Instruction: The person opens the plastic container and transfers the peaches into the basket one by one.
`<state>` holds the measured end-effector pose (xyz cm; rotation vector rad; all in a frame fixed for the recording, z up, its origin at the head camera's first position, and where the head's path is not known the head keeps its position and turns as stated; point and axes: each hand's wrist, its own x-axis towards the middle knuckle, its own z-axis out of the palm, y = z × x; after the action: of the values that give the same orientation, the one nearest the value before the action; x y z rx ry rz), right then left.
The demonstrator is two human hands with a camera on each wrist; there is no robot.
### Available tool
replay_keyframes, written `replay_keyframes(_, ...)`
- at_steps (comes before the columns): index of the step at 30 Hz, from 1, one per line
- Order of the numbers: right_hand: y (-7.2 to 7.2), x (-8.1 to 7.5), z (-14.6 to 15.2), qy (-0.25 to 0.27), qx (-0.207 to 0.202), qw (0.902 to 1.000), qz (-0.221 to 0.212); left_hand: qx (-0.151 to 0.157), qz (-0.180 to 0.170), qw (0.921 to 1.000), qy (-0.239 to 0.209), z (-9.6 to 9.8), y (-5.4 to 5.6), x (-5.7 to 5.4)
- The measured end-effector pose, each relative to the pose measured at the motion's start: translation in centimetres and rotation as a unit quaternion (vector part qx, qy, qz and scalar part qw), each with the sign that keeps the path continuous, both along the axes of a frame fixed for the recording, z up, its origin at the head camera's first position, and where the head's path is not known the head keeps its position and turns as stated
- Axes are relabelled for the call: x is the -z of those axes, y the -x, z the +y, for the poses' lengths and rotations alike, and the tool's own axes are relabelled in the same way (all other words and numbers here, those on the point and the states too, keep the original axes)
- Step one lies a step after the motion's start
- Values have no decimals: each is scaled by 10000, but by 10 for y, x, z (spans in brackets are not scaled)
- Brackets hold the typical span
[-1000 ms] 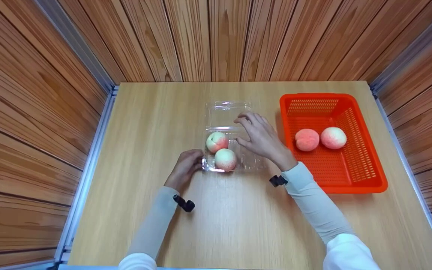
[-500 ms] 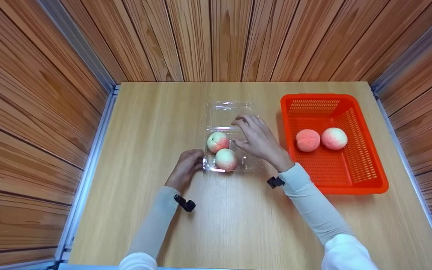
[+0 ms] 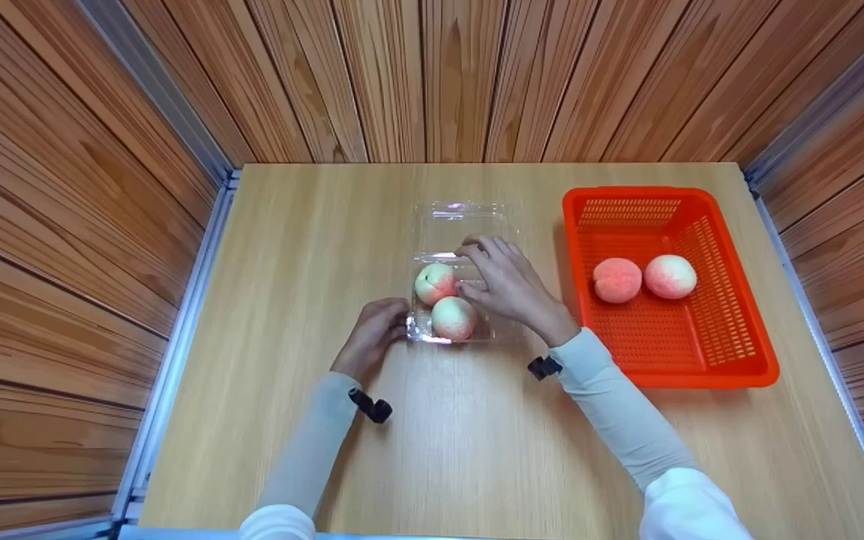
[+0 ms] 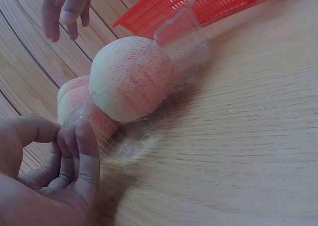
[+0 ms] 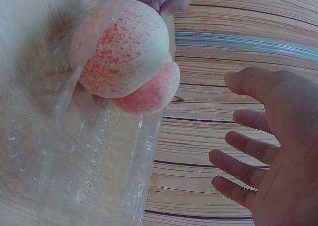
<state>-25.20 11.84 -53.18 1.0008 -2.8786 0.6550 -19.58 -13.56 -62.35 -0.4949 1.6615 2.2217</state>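
A clear plastic clamshell box lies opened out on the table, lid side toward the back. Two pale peaches with pink blush sit in its left half, a rear peach and a front peach. My left hand pinches the box's left rim between thumb and fingers, as the left wrist view shows at close range. Above the box, just right of the peaches, hovers my right hand. Its fingers are spread and loosely bent, with nothing between them and apart from the peaches in the right wrist view.
An orange-red plastic basket stands on the right of the wooden table. It holds a pinker peach and a paler peach side by side. Wood-panelled walls enclose the back and sides.
My right hand has drifted slightly left, closer to the two peaches in the box. My left hand keeps its pinch on the rim, and the peaches have stayed put.
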Motion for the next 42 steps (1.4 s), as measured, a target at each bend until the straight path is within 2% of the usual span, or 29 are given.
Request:
replay_keyframes(27, -1, 15, -17, -165, -37, 9996, -233, 110, 110, 9999, -34, -1, -1, 1)
replay_keyframes(42, 0, 21, -26, -133, -28, 9991, -395, -6, 52, 10000, -30, 2, 1, 1)
